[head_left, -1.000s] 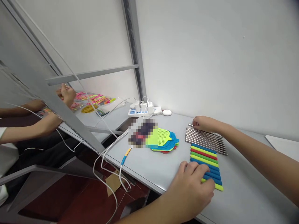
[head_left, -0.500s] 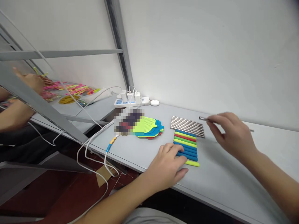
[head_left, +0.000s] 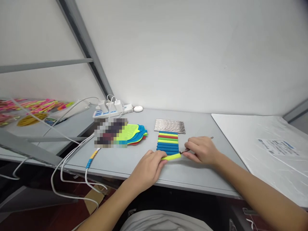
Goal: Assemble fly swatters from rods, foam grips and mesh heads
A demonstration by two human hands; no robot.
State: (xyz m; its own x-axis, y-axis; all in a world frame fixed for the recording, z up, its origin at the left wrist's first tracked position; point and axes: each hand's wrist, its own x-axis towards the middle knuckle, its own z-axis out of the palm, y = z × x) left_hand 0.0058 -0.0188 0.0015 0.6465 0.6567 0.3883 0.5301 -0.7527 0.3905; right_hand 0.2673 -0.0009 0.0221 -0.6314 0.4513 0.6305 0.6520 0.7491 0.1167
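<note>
Low over the table, my left hand grips one end of a yellow-green plastic handle tube. My right hand pinches a thin metal rod, whose near end meets the tube's right end; whether it is inside, I cannot tell. Just behind lies a row of coloured handle tubes in blue, yellow, red and green. Beyond them several silver metal rods lie side by side. Left of these, yellow, blue and red perforated fly-swatter heads lie stacked, partly covered by a pixelated patch.
A power strip with white chargers and a white round object stand at the back. White cables hang over the front edge. At right lies a large white wrapped panel. A metal frame borders another table at left.
My left hand has taken the yellow-green tube from the front of the row. My right hand has brought the metal rod down to the tube's end. The view has swung right.
</note>
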